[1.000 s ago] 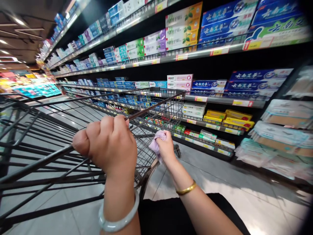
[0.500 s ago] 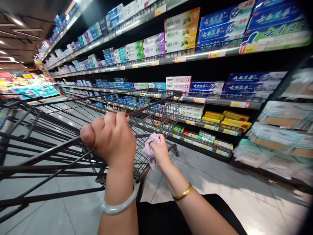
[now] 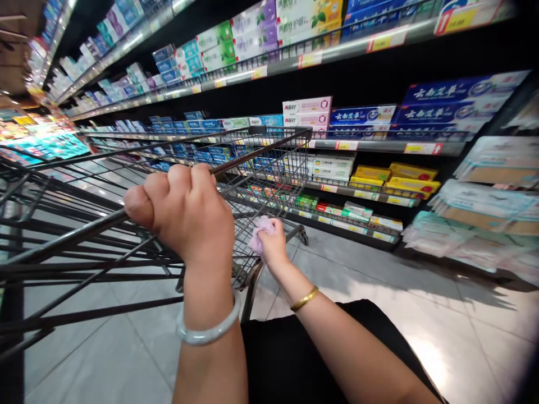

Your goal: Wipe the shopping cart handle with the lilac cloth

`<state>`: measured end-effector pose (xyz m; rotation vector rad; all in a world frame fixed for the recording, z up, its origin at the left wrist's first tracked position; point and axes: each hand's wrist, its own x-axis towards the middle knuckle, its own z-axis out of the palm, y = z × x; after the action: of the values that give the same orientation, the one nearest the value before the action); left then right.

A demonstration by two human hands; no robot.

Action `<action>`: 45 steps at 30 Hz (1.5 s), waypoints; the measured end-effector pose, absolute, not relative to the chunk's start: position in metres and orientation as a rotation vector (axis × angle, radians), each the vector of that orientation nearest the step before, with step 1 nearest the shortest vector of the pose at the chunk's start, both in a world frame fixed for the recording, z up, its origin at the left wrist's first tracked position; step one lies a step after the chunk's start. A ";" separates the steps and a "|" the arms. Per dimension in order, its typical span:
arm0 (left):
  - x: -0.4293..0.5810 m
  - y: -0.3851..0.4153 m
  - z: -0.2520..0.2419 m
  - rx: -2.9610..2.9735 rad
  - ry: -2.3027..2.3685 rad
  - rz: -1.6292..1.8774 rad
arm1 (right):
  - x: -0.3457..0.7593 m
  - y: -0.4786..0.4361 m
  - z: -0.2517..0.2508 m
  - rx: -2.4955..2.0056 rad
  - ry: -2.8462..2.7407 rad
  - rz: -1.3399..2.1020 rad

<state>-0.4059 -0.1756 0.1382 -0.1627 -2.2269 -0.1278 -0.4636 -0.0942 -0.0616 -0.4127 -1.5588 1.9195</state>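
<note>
My left hand (image 3: 185,216) is a closed fist wrapped round the top rim bar of a black wire shopping cart (image 3: 269,168), with a pale jade bangle on the wrist. My right hand (image 3: 273,247), with a gold bangle on its wrist, is closed on a crumpled lilac cloth (image 3: 260,231) and presses it against the cart's wire side, low down near the frame. I see nothing lying in the cart basket.
Shelves of boxed toothpaste (image 3: 362,115) run along the right of the aisle, with yellow boxes (image 3: 393,177) lower down and wrapped packs (image 3: 484,207) at the far right. Grey tiled floor (image 3: 379,314) stretches ahead. A bright display (image 3: 37,143) stands far left.
My right hand with the cloth has slid a little down and left along the cart's side. My left fist keeps its hold on the rim. The view has tilted downward.
</note>
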 end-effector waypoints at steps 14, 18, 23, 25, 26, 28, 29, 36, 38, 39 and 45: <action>-0.403 -0.174 0.143 -0.352 -2.184 -0.492 | -0.445 -0.095 -0.037 -0.550 -1.546 2.114; -0.406 -0.172 0.141 -0.330 -2.163 -0.346 | -0.435 -0.106 -0.011 -0.244 -1.550 2.100; -0.402 -0.174 0.135 -0.381 -2.111 -0.288 | -0.426 -0.102 -0.012 -0.041 -1.715 1.846; -0.391 -0.178 0.137 -0.432 -2.056 -0.344 | -0.429 -0.098 -0.026 -0.206 -1.779 1.794; -0.384 -0.182 0.139 -0.444 -2.029 -0.377 | -0.430 -0.098 -0.031 -0.282 -1.796 1.798; -0.366 -0.190 0.147 -0.414 -1.990 -0.420 | -0.427 -0.101 -0.028 -0.322 -1.794 1.820; -0.357 -0.195 0.152 -0.373 -1.980 -0.410 | -0.424 -0.105 -0.022 -0.275 -1.780 1.819; -0.338 -0.216 0.160 -0.160 -2.060 -0.197 | -0.409 -0.116 0.006 0.199 -1.793 1.578; -0.346 -0.213 0.154 -0.166 -2.118 -0.148 | -0.413 -0.113 -0.003 0.113 -1.804 1.550; -0.350 -0.211 0.151 -0.162 -2.139 -0.133 | -0.414 -0.112 -0.004 0.070 -1.795 1.554; -0.363 -0.207 0.151 -0.133 -2.162 -0.002 | -0.398 -0.116 0.041 0.360 -1.662 1.583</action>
<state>-0.3632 -0.2068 0.1515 -0.1328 -2.1620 -0.0018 -0.3984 -0.1161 0.0412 0.3596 -1.6618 1.5825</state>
